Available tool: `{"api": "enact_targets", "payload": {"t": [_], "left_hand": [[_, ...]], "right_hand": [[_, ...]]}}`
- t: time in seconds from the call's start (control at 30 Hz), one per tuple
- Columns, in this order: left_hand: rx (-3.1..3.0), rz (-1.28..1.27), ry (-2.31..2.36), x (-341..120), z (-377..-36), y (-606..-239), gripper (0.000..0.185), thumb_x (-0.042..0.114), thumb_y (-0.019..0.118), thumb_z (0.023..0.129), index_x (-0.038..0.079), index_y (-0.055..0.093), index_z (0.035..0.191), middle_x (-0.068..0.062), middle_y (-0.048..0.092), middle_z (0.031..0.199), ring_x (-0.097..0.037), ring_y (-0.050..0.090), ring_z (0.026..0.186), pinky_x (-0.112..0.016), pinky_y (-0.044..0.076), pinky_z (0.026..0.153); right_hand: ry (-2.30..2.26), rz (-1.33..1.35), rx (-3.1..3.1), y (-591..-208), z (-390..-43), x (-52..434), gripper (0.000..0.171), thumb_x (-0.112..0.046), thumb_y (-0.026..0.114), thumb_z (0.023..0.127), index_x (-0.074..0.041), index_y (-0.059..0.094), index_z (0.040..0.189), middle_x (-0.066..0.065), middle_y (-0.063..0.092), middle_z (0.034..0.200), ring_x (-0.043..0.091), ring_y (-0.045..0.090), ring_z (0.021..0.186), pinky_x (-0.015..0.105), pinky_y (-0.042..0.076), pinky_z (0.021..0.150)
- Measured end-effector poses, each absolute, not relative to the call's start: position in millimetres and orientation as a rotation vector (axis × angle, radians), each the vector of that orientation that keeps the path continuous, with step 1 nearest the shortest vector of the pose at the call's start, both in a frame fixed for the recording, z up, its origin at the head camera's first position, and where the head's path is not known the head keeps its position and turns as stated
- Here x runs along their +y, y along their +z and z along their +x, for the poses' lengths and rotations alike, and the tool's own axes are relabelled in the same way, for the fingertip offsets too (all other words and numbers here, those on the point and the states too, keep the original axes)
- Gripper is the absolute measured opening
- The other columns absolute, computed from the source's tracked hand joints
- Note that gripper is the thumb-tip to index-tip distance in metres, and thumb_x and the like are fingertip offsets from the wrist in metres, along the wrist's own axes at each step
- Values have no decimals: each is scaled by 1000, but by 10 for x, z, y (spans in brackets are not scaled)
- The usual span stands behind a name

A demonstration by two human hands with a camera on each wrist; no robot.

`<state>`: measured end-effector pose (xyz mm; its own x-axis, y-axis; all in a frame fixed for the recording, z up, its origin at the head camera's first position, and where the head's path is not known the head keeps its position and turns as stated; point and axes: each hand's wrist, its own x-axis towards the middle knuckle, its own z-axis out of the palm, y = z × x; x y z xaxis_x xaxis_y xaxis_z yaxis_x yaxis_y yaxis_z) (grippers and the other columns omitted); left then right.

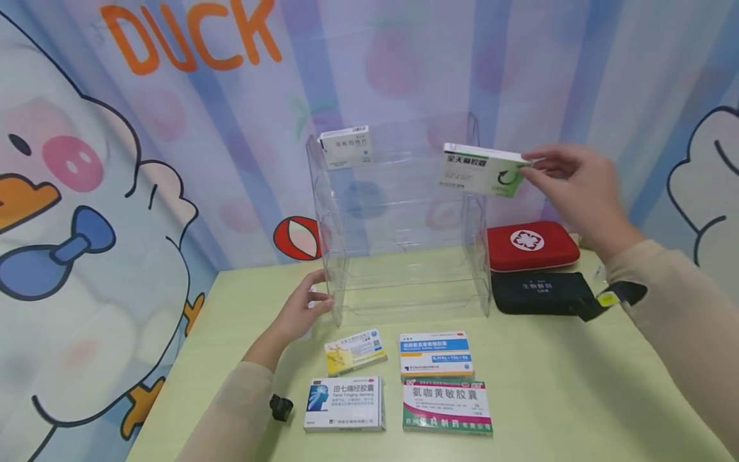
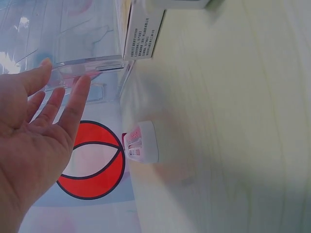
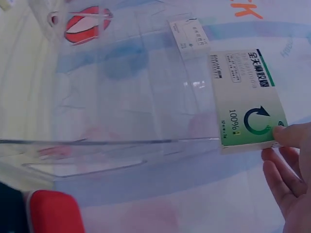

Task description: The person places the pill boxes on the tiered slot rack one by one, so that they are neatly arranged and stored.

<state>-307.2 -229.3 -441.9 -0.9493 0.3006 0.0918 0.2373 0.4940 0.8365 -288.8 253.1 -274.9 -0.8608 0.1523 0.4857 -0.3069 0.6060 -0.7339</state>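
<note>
Right hand (image 1: 577,186) raised at the top right corner of the clear acrylic rack (image 1: 404,218), thumb and fingertips (image 3: 291,137) pinching the short end of a green-and-white medicine box (image 1: 484,170), held level against the rack's top tier; seen again from the right wrist (image 3: 245,99), with its far end overlapping the clear wall. Hard to tell whether the box rests on the shelf edge or hangs free in the grip. Left hand (image 1: 300,314) low on the tabletop (image 1: 577,398), fingers straight and relaxed, fingertips (image 2: 80,85) at the rack's lower left front corner; contact looks likely but not certain through the clear plastic. A second white box (image 1: 345,146) sitting at the top left of the rack. Four more boxes lying flat in front of the rack: a yellow one (image 1: 355,350), a blue-striped one (image 1: 435,356), a white one with a blue head picture (image 1: 345,403) and a red-and-green one (image 1: 447,407). Print on all too small to read. Red first-aid pouch (image 1: 532,245) stacked behind a black pouch (image 1: 543,292) to the right, partly cut off by the right sleeve. Rack shelves barely visible against the cartoon backdrop
</note>
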Motion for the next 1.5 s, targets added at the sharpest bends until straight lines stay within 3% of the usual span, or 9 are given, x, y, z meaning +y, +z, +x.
{"api": "enact_targets", "payload": {"t": [0.13, 0.4, 0.73, 0.9, 1.07, 1.27, 1.37, 1.5], "left_hand": [[2683, 462, 1453, -2333, -3077, -4432, 63, 9, 66, 101, 17, 36, 156, -14, 42, 159, -32, 62, 123, -40, 54, 96], [2704, 466, 1412, -2311, -3077, -4403, 64, 9, 67, 100, 18, 37, 156, -15, 45, 157, -31, 64, 122, -43, 56, 97], [2698, 473, 1416, -2210, -3094, -4419, 64, 10, 68, 100, 18, 38, 156, -13, 46, 157, -28, 65, 119, -42, 56, 97], [2699, 466, 1434, -2195, -3083, -4421, 64, 8, 68, 99, 18, 39, 155, -13, 46, 156, -28, 65, 119, -41, 57, 95], [2696, 491, 1420, -2178, -3104, -4418, 65, 8, 69, 98, 18, 38, 156, -14, 46, 156, -29, 65, 119, -43, 57, 96], [2706, 487, 1419, -2159, -3122, -4405, 65, 7, 69, 98, 17, 40, 155, -13, 47, 155, -29, 65, 119, -44, 57, 96], [2694, 497, 1423, -2135, -3120, -4402, 65, 6, 68, 98, 16, 39, 155, -14, 47, 156, -30, 65, 119, -43, 57, 96], [2676, 516, 1423, -2119, -3106, -4405, 65, 7, 68, 99, 16, 38, 156, -15, 45, 157, -30, 64, 120, -44, 57, 96]], "right_hand": [[1233, 217, -2170, -2485, -3189, 2310, 33, -33, 76, 95, -23, 75, 126, 1, 72, 126, 1, 68, 102, 17, 54, 93], [1269, 333, -1963, -2173, -3697, 1936, 24, -13, 79, 92, -9, 78, 115, -1, 69, 115, 2, 68, 98, 19, 54, 96], [1095, 279, -2193, -2163, -3989, 1851, 23, -15, 72, 97, -11, 76, 119, 7, 68, 127, 20, 65, 117, 32, 47, 108], [1062, 320, -2339, -2214, -4072, 1878, 27, -16, 69, 100, -10, 74, 126, 13, 69, 128, 25, 62, 118, 40, 43, 103], [1023, 337, -2381, -2255, -4079, 1914, 28, -11, 65, 101, -9, 73, 127, 15, 68, 129, 28, 59, 121, 44, 42, 108], [978, 347, -2348, -2292, -3993, 1954, 37, -16, 65, 102, -11, 66, 138, 8, 54, 153, 26, 45, 146, 44, 31, 124], [963, 343, -2265, -2424, -3793, 1999, 37, -16, 66, 101, -11, 66, 137, 5, 48, 159, 23, 37, 152, 43, 27, 127], [971, 387, -2148, -2785, -3396, 2049, 31, -7, 70, 96, -8, 73, 127, 9, 54, 151, 27, 43, 146, 49, 33, 123]]}}
